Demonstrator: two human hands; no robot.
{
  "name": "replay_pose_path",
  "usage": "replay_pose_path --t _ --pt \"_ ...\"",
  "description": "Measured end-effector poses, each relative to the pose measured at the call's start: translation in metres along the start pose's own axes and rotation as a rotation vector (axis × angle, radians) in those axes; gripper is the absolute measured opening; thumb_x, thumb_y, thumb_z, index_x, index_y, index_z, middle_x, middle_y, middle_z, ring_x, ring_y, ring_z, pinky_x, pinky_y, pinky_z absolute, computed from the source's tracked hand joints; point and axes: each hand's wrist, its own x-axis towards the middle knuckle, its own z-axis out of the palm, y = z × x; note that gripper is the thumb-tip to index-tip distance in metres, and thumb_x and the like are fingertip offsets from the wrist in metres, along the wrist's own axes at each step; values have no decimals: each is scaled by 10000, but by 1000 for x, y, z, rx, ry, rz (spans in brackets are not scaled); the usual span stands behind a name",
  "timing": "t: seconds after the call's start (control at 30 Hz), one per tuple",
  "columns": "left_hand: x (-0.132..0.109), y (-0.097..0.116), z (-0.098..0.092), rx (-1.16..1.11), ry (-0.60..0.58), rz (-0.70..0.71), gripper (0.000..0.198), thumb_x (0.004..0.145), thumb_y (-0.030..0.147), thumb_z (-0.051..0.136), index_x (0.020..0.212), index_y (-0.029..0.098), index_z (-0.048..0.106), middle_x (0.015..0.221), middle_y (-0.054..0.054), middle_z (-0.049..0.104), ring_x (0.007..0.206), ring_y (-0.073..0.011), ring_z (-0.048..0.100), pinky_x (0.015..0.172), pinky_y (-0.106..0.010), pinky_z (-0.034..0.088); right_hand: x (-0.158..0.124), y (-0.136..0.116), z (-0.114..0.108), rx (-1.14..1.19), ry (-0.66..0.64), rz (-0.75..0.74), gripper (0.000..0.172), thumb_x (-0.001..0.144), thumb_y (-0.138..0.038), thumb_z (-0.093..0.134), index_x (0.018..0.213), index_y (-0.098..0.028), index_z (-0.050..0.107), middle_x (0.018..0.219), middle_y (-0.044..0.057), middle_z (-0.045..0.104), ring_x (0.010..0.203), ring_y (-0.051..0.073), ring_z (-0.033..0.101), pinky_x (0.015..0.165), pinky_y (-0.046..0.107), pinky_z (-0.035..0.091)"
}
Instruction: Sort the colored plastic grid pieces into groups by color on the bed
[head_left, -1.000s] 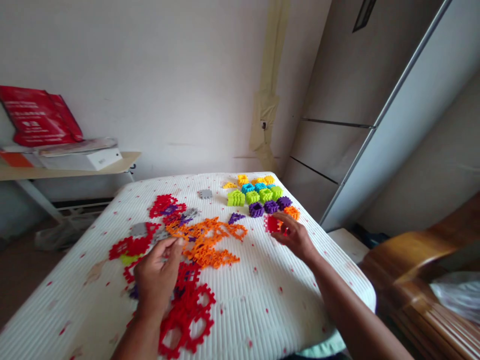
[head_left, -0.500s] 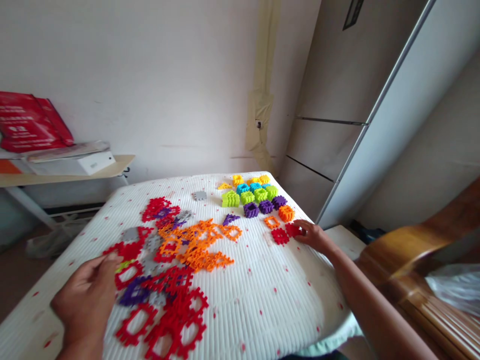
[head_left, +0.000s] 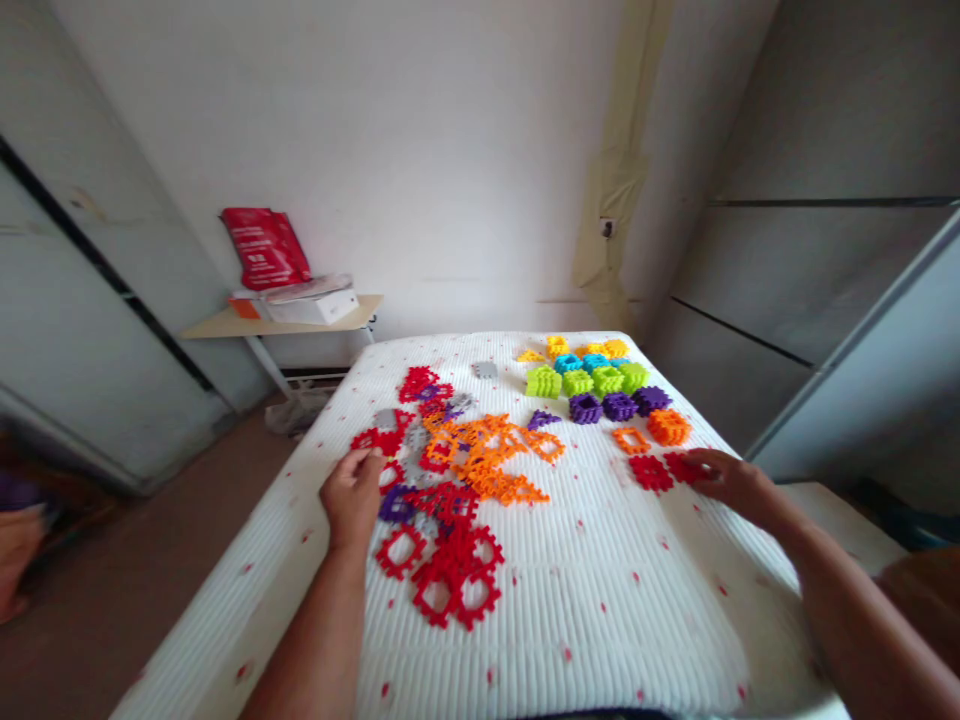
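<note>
Red toothed piece: at fingertips of right grip, on white ribbed cover. Looks like light, stiff plastic, probably hard to break; notched rim should resist slipping. Best taken by opposite edges. Right grip touches its near edge; pinching or merely resting, cannot tell. Left of that grip, second red piece; beyond, orange stack. Left grip: fingers drawn together, contents unclear, loose red pieces rightward.

Right hand at a red toothed piece; left hand beside loose red pieces; orange pieces between; purple blocks and green blocks beyond; white ribbed cloth beneath.
</note>
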Motion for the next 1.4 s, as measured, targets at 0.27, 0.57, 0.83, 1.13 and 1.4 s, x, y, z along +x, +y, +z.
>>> replay_pose_path --t 0.27,0.57,0.83,1.13,1.4 --pt "-12 10 1 157 -117 227 180 742 322 522 776 218 665 791 -25 677 785 -179 613 779 -279 467 -9 -10 -4 -246 366 -131 518 777 -710 402 826 -264 662 867 176 654 500 166 579 463 343 447" --pt "8 -1 5 378 8 205 237 743 158 463 861 208 662 947 -73 666 952 -222 584 914 -354 425 7 -140 60 -184 310 -743 157 892 -256 476 875 -216 626 834 71 680 723 170 647 640 283 500" --pt "21 -6 -2 479 -2 138 251 705 236 573 930 236 684 1025 -63 644 984 -245 550 880 -364 421 17 -207 112 -52 90 -1044 248 922 -168 381 797 -179 595 690 49 613 600 131 564 569 262 426" --pt "15 10 9 755 -194 189 209 729 378 595 885 290 702 1185 -48 592 1108 -274 466 882 -433 341 18 -202 124 -101 53 -1000 284 925 -157 345 745 -170 564 674 41 577 592 135 512 555 266 373" --pt "10 8 8 817 -98 340 217 790 250 497 721 248 703 997 -61 651 989 -252 491 840 -424 300 18 -201 125 -152 60 -963 298 915 -169 328 705 -172 539 662 36 557 578 130 482 546 257 350"
